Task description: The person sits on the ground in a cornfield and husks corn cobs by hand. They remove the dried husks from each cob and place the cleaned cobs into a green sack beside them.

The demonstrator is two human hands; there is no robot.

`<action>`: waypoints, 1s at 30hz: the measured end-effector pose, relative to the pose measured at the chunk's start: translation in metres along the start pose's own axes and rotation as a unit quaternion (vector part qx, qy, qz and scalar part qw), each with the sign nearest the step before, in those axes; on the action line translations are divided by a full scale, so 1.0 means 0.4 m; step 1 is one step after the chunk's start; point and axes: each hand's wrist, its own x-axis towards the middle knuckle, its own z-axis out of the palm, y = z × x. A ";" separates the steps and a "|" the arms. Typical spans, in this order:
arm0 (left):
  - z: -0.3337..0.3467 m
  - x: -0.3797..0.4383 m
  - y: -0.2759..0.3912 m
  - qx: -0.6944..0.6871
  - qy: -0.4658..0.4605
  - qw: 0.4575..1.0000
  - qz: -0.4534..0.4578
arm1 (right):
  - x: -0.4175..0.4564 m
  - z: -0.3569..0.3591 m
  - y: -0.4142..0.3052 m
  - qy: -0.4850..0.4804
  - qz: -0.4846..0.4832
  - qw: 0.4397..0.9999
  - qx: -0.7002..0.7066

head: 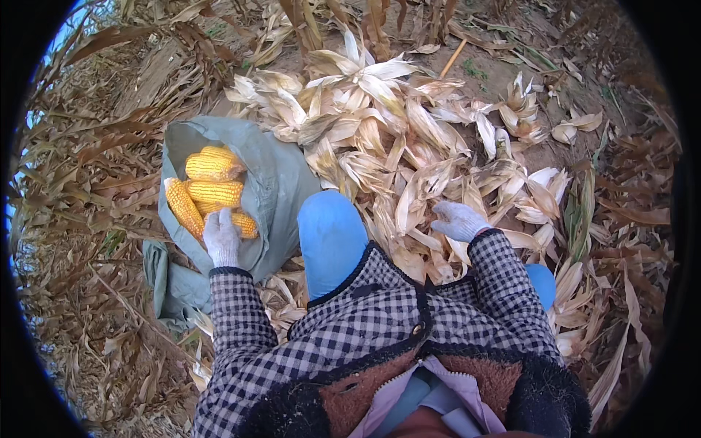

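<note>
My left hand (pixel 223 239), in a white knit glove, reaches into the mouth of a grey-green woven sack (pixel 279 180). Its fingers lie against a husked yellow ear of corn (pixel 245 224); whether they grip it is hidden. Several more bare ears (pixel 214 193) rest inside the sack, one of them tilted along its left wall (pixel 184 207). My right hand (pixel 459 221), gloved likewise, hovers over dry corn husks (pixel 432 191) with its fingers apart and nothing seen in them.
Pale loose husks (pixel 367 82) are heaped ahead and to the right. Dry corn stalks (pixel 304 24) stand beyond. My bent knee (pixel 333 235) is beside the sack, whose loose fold (pixel 181 290) trails on the ground. A thin orange-brown stick (pixel 453 58) lies at the far side.
</note>
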 end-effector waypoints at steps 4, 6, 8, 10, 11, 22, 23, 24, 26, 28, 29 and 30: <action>0.082 -0.063 0.379 -0.175 -0.077 0.981 0.021 | 0.033 0.068 0.061 -0.026 0.024 0.999 0.002; 0.176 -0.087 0.503 -0.215 -0.161 0.961 0.060 | 0.042 0.091 0.106 -0.069 0.050 0.996 0.017; 0.296 -0.132 0.609 -0.230 -0.234 0.941 0.084 | 0.039 0.142 0.184 -0.058 0.094 0.993 0.041; 0.421 -0.158 0.660 -0.229 -0.316 0.908 0.152 | 0.023 0.161 0.240 -0.061 0.147 0.986 0.057; 0.476 -0.170 0.688 -0.228 -0.353 0.888 0.184 | 0.015 0.179 0.275 -0.045 0.157 0.986 0.046; 0.807 -0.412 0.806 -0.124 -0.616 0.749 0.211 | 0.053 0.368 0.816 0.253 0.356 0.875 0.208; 0.766 -0.426 0.807 -0.101 -0.609 0.766 0.181 | 0.057 0.378 0.793 0.244 0.370 0.848 0.290; 0.770 -0.415 0.798 -0.089 -0.603 0.776 0.162 | 0.086 0.349 0.786 0.248 0.387 0.810 0.363; 0.788 -0.409 0.810 -0.099 -0.612 0.776 0.112 | 0.135 0.347 0.827 0.276 0.405 0.746 0.452; 0.794 -0.408 0.818 -0.100 -0.602 0.787 0.095 | 0.192 0.343 0.853 0.297 0.389 0.722 0.489; 0.797 -0.404 0.823 -0.100 -0.597 0.791 0.087 | 0.206 0.347 0.864 0.298 0.389 0.726 0.483; 0.753 -0.429 0.858 -0.064 -0.599 0.794 0.079 | 0.213 0.343 0.853 0.292 0.393 0.731 0.475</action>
